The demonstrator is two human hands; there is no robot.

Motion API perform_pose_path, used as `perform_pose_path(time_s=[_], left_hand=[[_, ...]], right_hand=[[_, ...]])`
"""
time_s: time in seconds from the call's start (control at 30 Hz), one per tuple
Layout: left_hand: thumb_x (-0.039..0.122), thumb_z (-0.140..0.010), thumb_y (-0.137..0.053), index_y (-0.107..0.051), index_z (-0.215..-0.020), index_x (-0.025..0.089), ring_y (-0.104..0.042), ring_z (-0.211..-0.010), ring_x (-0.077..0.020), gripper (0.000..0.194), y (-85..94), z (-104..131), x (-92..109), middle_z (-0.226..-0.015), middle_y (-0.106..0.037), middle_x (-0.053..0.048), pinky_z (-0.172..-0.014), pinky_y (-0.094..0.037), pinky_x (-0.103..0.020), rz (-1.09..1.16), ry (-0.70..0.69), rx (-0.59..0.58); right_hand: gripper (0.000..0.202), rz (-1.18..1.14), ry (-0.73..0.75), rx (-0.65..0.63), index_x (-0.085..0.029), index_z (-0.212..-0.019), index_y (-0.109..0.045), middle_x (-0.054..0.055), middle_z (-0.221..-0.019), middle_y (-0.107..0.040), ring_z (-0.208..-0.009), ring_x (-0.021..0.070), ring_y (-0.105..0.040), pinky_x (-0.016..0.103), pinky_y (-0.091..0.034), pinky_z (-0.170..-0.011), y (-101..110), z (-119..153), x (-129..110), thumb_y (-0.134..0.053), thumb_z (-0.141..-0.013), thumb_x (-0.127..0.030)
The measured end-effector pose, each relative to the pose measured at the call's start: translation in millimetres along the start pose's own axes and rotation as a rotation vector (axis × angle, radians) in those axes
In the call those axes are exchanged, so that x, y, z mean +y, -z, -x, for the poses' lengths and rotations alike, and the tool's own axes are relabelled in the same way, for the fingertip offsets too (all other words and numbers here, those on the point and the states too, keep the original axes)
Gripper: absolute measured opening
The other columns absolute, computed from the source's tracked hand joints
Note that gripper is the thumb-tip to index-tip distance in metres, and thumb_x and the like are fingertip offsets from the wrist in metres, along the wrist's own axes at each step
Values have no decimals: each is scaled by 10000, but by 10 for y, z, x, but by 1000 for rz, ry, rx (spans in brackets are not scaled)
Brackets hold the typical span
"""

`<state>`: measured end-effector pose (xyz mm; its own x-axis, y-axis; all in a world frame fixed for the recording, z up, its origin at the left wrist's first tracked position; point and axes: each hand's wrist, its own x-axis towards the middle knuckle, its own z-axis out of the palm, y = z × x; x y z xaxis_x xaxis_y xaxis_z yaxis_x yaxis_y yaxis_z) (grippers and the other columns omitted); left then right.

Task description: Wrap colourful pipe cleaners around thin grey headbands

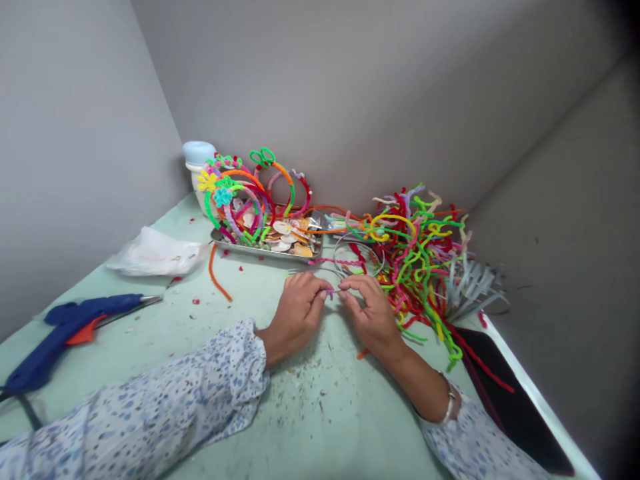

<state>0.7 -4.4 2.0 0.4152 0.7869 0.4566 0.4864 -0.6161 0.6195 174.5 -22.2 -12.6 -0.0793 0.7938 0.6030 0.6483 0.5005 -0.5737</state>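
Left hand: the left hand (301,308) has thumb and fingertips pinched together on a tiny purple fuzzy piece (330,294), kinda narrow grip.
Right hand: the right hand (369,312) is curled in super close from the other side, fingertips just beside the purple bit. Can't tell if it's pinching something thin or not, too small to see.
Purple bit: up off the tabletop (200,347), between the two sets of fingertips.
Right behind the hands: some thin grey hoops (384,261), next to the messy pile.
Messy pile: a big tangle of fuzzy stems (417,257), red, green, yellow, pink, you name it, with a bunch of grey strips (473,288) fanning out on its right side.
Tray: metal tray (270,253) full of flat shell-looking bits, with colorful fuzzy headbands (287,175) standing up in and around it, some with little flowers.
Behind the tray, left: whitish container with a light blue lid (199,153).
Left side: crumpled white plastic bag (159,253), and nearer the camera a blue glue gun (93,308) with an orange trigger.
Loose stuff: one orange stem (219,275) just in front of the tray, plus red specks and dark crumbs.
Far right: flat black thing (515,400) by the tabletop's edge, red stem across it.
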Motion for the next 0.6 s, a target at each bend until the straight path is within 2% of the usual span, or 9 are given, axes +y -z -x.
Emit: perform_pose_path(time_s=[0.6], left_hand=[[192,-914,-363,-565,-871,183,-497,-873,-195,207,4,-8,18,-871,-572,-37,-832,-365,-358,-24,13,-39]], right_hand=[[85,48,46,-20,-238,-943,-605,48,-950,-607,-953,213,-539,388,-433,-858,5,4,1,-544,-885,-228]])
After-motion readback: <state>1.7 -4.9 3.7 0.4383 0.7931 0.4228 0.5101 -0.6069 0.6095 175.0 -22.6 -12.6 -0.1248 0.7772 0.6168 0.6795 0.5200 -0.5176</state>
